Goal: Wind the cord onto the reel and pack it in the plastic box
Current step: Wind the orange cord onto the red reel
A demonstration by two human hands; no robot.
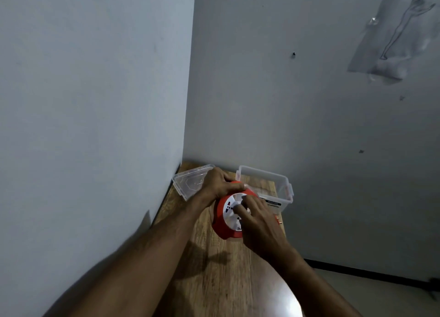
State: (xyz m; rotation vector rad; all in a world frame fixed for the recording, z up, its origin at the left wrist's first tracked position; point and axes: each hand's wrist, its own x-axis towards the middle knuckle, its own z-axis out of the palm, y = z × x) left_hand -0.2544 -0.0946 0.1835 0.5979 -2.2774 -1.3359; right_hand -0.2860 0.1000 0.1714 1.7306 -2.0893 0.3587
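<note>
Now, reel: the red reel (226,223) with its white socket face sits low in the middle of the frame, on the wooden bench (214,281), just in front of the box.
Left hand: our left hand (217,182) curls over the reel's far rim, fingers (234,187) closed on the red edge.
Right hand: our right hand (256,217) lies across the white face, fingers bent and pressing on it; we cannot tell whether they grip anything.
Cord: we cannot make out any loose cord; a small red plug (278,219) shows just right of the right hand.
Plastic box: the clear plastic box (273,185) stands open behind the reel, toward the right.
Lid: the clear lid (188,183) lies left of the box, beside the left wall (95,102).
</note>
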